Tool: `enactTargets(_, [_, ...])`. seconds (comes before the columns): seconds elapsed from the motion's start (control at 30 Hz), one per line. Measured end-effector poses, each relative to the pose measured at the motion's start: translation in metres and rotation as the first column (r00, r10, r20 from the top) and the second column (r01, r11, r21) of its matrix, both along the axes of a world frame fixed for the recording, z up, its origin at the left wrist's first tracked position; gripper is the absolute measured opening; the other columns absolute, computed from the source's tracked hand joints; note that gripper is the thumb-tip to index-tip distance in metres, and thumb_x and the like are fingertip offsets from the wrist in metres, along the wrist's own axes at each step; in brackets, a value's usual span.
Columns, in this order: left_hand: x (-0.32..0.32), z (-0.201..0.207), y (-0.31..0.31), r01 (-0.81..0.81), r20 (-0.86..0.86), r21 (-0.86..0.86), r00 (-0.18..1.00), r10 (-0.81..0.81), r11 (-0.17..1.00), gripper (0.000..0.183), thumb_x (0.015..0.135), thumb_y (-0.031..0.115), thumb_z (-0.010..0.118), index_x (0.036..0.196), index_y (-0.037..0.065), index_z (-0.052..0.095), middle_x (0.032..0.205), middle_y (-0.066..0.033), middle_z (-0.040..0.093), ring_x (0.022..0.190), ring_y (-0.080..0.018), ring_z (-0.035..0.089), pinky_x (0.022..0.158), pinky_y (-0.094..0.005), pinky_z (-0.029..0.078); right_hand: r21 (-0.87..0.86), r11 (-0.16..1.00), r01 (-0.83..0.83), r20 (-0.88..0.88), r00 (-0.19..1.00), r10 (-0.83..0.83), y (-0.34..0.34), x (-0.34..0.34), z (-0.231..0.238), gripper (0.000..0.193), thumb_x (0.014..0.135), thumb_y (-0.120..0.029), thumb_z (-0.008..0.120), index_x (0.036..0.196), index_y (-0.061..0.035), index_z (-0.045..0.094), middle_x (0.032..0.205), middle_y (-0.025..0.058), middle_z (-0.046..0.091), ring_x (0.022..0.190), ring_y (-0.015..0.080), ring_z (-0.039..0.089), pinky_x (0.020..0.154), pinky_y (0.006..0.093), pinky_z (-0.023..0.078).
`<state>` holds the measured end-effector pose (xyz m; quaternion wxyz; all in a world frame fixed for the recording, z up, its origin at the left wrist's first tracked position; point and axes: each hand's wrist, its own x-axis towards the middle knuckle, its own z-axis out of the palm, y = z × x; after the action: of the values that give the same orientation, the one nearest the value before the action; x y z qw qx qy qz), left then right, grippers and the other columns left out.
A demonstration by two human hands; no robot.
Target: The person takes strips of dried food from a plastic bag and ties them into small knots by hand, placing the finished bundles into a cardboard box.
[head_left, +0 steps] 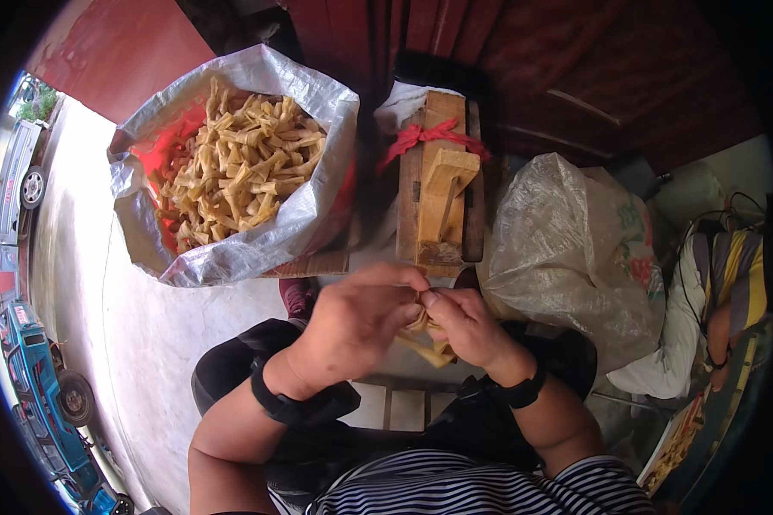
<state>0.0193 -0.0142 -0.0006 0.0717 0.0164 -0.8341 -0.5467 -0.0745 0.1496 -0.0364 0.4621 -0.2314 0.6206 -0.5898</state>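
Observation:
Over my lap, both hands meet with their fingertips pinched together. My left hand (pixel 361 318) and my right hand (pixel 471 324) are closed on a soft yellowish-tan strip (pixel 436 350), whose loose part hangs below the fingers. The fingers hide most of it, so how it is looped cannot be seen. Beyond my left hand, a large silvery plastic sack (pixel 318 206) stands with its mouth wide and a red lining showing. A heap of knotted tan strips (pixel 249 163), like the one in my hands, fills it.
Straight ahead stands a wooden block device (pixel 445 193) with a red cloth tied around it. A translucent plastic bag (pixel 567 249) slumps to its right. At far right another person's arm (pixel 718 335) reaches near a tray of tan pieces (pixel 674 446). Vehicles (pixel 51 403) stand far left.

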Motion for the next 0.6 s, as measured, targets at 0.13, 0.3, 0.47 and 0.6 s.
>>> enactTargets(0.13, [0.002,0.012,-0.018,-0.213,0.031,0.549,0.972,0.235,0.808,0.013,0.087,0.006,0.064,0.091,-0.005,0.067,0.107,-0.0101,0.063,0.098,-0.0173,0.059,0.086,-0.0286,0.047,-0.234,0.97,-0.06,0.447,0.88,0.162,0.015,0.003,-0.008,0.043,0.099,-0.04,0.045,0.083,-0.0032,0.061,0.071,-0.0038,0.053,0.058,0.0039,0.041,0.054,0.0204,0.035])
enactTargets(0.3, [0.004,0.012,-0.019,-0.248,0.077,0.461,0.968,0.24,0.852,0.023,0.083,0.014,0.07,0.093,-0.005,0.064,0.096,-0.01,0.062,0.092,-0.0216,0.063,0.082,-0.0332,0.05,-0.247,0.969,-0.008,0.662,0.729,0.175,0.016,0.0,-0.01,0.039,0.098,-0.037,0.049,0.083,-0.0024,0.059,0.067,-0.0046,0.049,0.051,0.0025,0.031,0.049,0.0182,0.025])
enactTargets(0.47, [-0.003,0.011,-0.013,-0.152,0.37,0.731,0.907,-0.199,0.665,0.033,0.078,0.016,0.077,0.1,-0.001,0.059,0.072,-0.0043,0.062,0.054,-0.009,0.057,0.045,-0.0197,0.043,-0.071,0.997,-0.006,0.665,0.745,0.052,0.006,0.003,0.004,0.031,0.095,-0.031,0.057,0.085,-0.0021,0.062,0.064,-0.0055,0.048,0.053,0.0024,0.034,0.049,0.0185,0.026])
enactTargets(0.6, [0.001,-0.003,-0.003,-0.284,0.415,0.634,0.91,-0.007,0.72,0.015,0.082,0.008,0.07,0.086,0.003,0.056,0.062,-0.0029,0.058,0.044,-0.0067,0.049,0.038,-0.0199,0.039,0.081,0.997,0.016,0.297,0.954,-0.039,0.016,-0.017,0.013,0.027,0.09,-0.028,0.065,0.085,-0.0012,0.064,0.07,-0.0027,0.058,0.059,0.0018,0.045,0.052,0.0166,0.034])
